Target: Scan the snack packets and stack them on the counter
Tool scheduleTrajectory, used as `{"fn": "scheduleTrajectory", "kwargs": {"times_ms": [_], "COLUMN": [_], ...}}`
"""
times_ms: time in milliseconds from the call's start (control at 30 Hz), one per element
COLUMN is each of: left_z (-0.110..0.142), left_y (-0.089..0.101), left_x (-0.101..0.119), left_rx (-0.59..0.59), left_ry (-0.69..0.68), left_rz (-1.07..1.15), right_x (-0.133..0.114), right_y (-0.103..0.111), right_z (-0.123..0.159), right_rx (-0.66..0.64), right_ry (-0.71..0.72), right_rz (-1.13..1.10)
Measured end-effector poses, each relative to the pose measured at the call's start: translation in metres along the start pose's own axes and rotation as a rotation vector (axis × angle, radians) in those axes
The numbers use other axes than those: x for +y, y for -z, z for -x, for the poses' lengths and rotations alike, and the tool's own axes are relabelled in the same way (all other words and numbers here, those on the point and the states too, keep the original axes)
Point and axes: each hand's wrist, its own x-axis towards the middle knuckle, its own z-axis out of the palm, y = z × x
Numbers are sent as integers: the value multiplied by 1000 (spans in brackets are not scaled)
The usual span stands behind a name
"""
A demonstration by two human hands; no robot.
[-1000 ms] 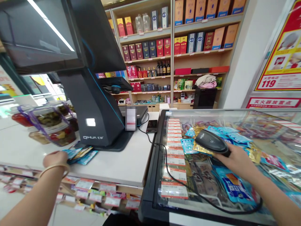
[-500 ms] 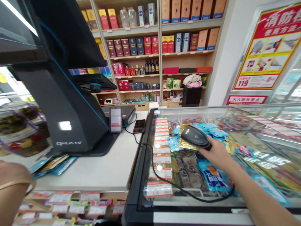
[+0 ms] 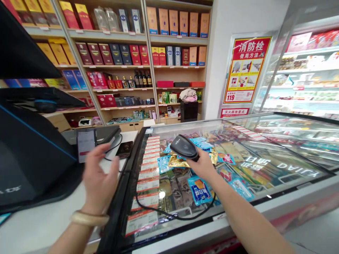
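My right hand [image 3: 202, 164] grips a black barcode scanner [image 3: 184, 146] by its handle, above the glass top of a freezer case [image 3: 225, 123]. Its black cord [image 3: 169, 214] loops across the glass. Beneath and beside the scanner lie several snack packets, among them a gold packet [image 3: 178, 162], a light blue packet [image 3: 164, 164] and a blue packet with a dark label [image 3: 200, 190]. My left hand [image 3: 102, 176], slightly blurred, hovers over the counter's edge with fingers apart and nothing in it. A bangle circles that wrist.
At left a black checkout terminal [image 3: 31, 155] stands on the white counter [image 3: 60, 218]. A dark phone [image 3: 124, 149] lies beside the freezer frame. Price labels [image 3: 148, 176] line the case's left side. Shelves of boxed bottles [image 3: 113, 54] fill the back wall.
My left hand has come up from the lower left, away from packets on the counter, toward the freezer edge. The view has turned right. My right hand still holds the scanner.
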Motion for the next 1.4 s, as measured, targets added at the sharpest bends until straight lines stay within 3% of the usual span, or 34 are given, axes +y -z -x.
{"fn": "scheduleTrajectory", "kwargs": {"times_ms": [133, 233, 400, 500, 600, 700, 800, 1033, 1200, 1267, 1400], "left_z": [38, 57, 64, 65, 67, 64, 58, 40, 23, 17, 15], "left_y": [-81, -115, -127, -128, -128, -124, -120, -112, -97, -91, -86], "left_x": [21, 24, 33, 37, 34, 23, 10, -1, 12, 18, 22], "left_rx": [-480, -664, -766, -781, -790, -768, -661, -362, -365, -382, -487], "left_ry": [-156, -230, -422, -486, -462, -320, -108, 592, 1163, 1254, 1179], "left_rz": [59, -63, -358, -403, -370, -244, -3, 541, 989, 1048, 1043], "right_x": [1, -1, -3, -2, -2, -2, -2, 0, 1, 1, 1], "right_y": [0, 0, 1, 1, 2, 2, 1, 1, 1, 1, 1], "right_z": [-2, -2, -1, 0, 0, 0, 1, 3, 2, 3, 3], "right_rx": [17, 10, 6, 2, 3, 14, 13, -17, -36, -42, -43], "right_ry": [-8, 0, 3, 7, 12, 8, 6, 10, 13, 8, 5], "right_rz": [-38, -50, -52, -49, -44, -40, -23, 22, -3, 3, 29]}}
